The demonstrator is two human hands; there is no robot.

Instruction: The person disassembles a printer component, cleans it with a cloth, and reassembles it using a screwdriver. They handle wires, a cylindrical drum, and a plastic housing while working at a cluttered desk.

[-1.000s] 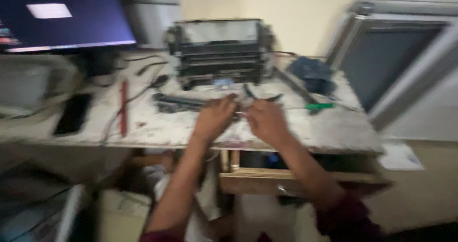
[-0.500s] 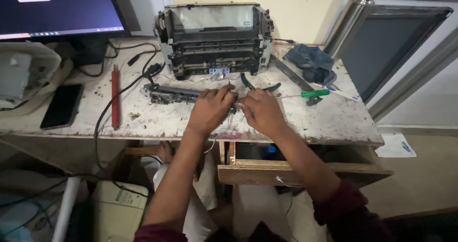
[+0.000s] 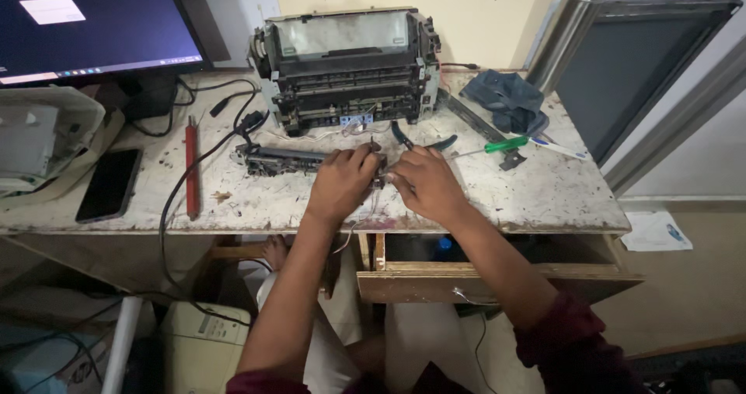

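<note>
Head view, largest first: worn white workbench [image 3: 544, 196] with its drawer [image 3: 497, 273] pulled open under the front edge. Stripped printer chassis [image 3: 346, 67] sits at the back, covers off, rollers and frame exposed, so teardown looks well along. Lit monitor [image 3: 85, 21] back left, grey panel [image 3: 637, 60] leaning at right. Dark blue cloth [image 3: 505, 99] lies near the chassis's right side.

Long black roller assembly [image 3: 299, 161] is out of the chassis and lies on the bench just in front of it; this is the part being worked. Left hand [image 3: 342, 183] is curled down over its right end, gripping it. Right hand [image 3: 427, 183] meets it at the same end, fingers pinched on something small; can't tell what, it's hidden.

Judgement: unit extracted, its end fitting or wiring in hand, chassis not reassembled.

Loose bits: red rod [image 3: 190, 165] and black phone [image 3: 110, 184] to the left, green-handled screwdriver [image 3: 497, 145] to the right, untouched.
</note>
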